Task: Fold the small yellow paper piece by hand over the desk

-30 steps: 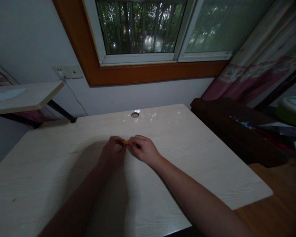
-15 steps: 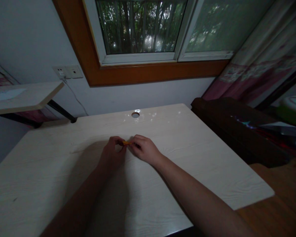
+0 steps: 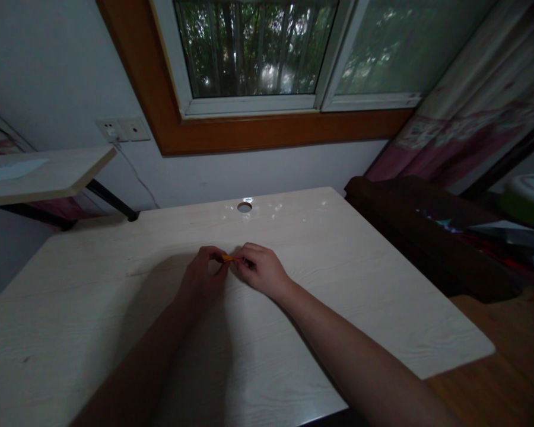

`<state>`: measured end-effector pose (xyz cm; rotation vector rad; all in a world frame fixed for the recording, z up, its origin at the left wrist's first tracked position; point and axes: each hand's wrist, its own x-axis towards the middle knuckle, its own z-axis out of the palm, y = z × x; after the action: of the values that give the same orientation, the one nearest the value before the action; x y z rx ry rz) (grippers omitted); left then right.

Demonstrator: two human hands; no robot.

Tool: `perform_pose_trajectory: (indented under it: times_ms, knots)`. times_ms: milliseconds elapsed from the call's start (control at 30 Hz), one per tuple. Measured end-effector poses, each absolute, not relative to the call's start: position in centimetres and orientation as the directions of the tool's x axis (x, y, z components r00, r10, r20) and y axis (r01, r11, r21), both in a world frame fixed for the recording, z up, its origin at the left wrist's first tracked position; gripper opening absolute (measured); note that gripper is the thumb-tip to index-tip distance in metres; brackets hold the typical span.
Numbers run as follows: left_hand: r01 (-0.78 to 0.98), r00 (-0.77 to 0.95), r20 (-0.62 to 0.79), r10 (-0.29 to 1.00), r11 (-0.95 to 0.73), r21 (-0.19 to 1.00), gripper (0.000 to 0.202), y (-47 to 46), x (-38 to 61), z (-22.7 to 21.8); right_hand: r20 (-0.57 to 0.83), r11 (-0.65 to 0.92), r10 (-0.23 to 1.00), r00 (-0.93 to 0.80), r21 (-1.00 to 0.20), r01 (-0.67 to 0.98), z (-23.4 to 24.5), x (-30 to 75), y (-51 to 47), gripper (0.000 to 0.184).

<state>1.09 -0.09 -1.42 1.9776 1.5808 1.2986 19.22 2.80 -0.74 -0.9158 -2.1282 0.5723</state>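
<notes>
A small orange object (image 3: 228,258), thin and too small to identify, is held just above or on the pale wooden desk (image 3: 360,284). My left hand (image 3: 203,273) pinches its left end between thumb and forefinger, the fingers curved into a ring. From the other side, my right hand (image 3: 260,265) has its fingertips closed on the narrower right end, where a reddish bit shows. Most of what the right fingers grip is hidden by them. The two hands face each other, close together, near the middle of the desk.
Behind the hands, a round cable hole (image 3: 244,207) is cut in the desk. A raised shelf (image 3: 48,178) on black legs stands at the left. A white cord (image 3: 136,172) hangs from a wall socket (image 3: 122,129). Dark wooden furniture (image 3: 396,231) adjoins the right side.
Both hands keep their pinch at nearly the same spot. Only a very slight shift of the fingers and the orange object shows.
</notes>
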Motion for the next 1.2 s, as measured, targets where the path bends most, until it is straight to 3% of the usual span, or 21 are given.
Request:
perform_pose_trajectory:
  times_ms: [633, 900, 1200]
  knots:
    - [0.494, 0.034, 0.471, 0.882, -0.424, 0.759, 0.040, 0.4, 0.6, -2.5, 0.454, 0.652, 0.746, -0.486, -0.646, 0.398, -0.7, 19.5, 3.2, 0.013]
    - [0.307, 0.003, 0.458, 0.889, -0.437, 0.845, 0.045, 0.6, 0.7, -2.5, 0.463, 0.586, 0.797, -0.388, -0.749, 0.310, -0.8, 19.5, 3.4, 0.009]
    - [0.223, -0.054, 0.430, 0.901, -0.409, 0.885, 0.045, 0.6, 0.7, -2.3, 0.430, 0.536, 0.822, -0.374, -0.805, 0.253, -1.1, 19.3, 3.5, 0.010]
